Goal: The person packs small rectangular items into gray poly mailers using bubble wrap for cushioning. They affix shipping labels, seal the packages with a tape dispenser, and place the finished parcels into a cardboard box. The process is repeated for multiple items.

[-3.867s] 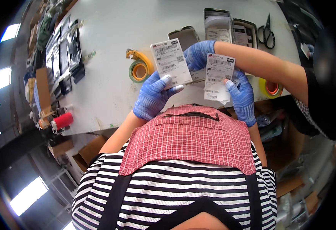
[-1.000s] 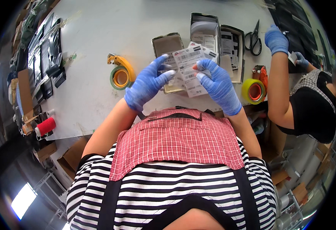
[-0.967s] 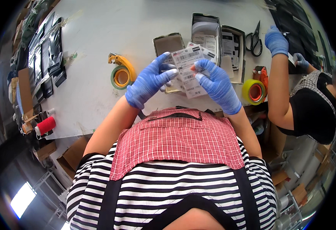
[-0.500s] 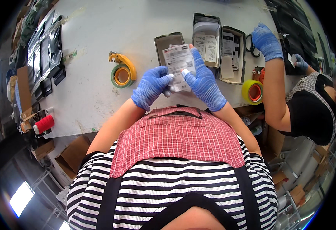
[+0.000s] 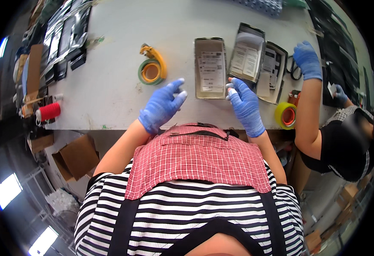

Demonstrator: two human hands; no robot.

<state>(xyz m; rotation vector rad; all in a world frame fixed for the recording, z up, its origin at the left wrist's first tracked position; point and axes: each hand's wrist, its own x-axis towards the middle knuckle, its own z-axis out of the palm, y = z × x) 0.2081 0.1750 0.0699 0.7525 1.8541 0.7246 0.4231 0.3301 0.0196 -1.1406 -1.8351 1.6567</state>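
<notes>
Both grips released, holding nothing: left hand fingers spread above surface edge; right hand fingertips just beside flat pouch w/ label, lying on surface between hands. Pouch prob. light, thin, slick film, floppy; best pinched at near edge or corner, not mid. Count: 3 pouches in row (1 tan, 2 silver-dark to right). 2 tape rolls: green w/ orange dispenser, yellow. 1 red spool. Co-worker's gloved hand at far right.
</notes>
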